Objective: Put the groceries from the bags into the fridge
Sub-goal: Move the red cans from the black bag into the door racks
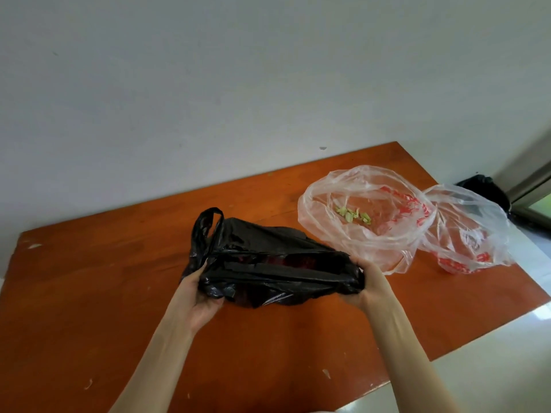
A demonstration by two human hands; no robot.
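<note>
Gripping each end of a black bag (268, 263) mid-bench, the left hand (199, 293) and right hand (371, 283) stretch its mouth open; thin plastic could tear, spilling hidden contents toward two clear bags (366, 216) near the right edge.

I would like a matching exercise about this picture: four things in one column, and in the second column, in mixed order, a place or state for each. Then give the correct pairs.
Things:
1. black bag
2. nearer clear bag
3. farther clear bag
4. green leaf scraps

Places or states:
A. lying inside a clear bag
B. at the right edge of the table, with red print
C. held at both ends, by the left hand and the right hand
D. standing open in the middle, between the other two bags

Pairs: 1-C, 2-D, 3-B, 4-A
</note>
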